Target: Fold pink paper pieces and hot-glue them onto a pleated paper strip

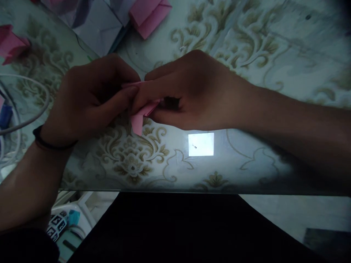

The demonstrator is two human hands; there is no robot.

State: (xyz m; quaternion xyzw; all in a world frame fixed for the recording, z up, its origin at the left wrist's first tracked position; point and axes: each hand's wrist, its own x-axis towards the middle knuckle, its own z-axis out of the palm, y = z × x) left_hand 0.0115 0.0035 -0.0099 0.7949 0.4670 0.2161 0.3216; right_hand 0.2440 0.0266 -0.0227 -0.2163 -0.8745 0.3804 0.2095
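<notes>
a floral-patterned tabletop [175,175] fills most of the view, its pale surface covered with gold-brown leafy scrollwork [133,160]. it is glossy, with a small, bright white rectangle of light [201,144] near its straight front edge [175,192]. below on the right lies a pale floor [276,215] with a dark rectangular patch [326,239]. the light is dim and cool, the corners shadowed.
</notes>
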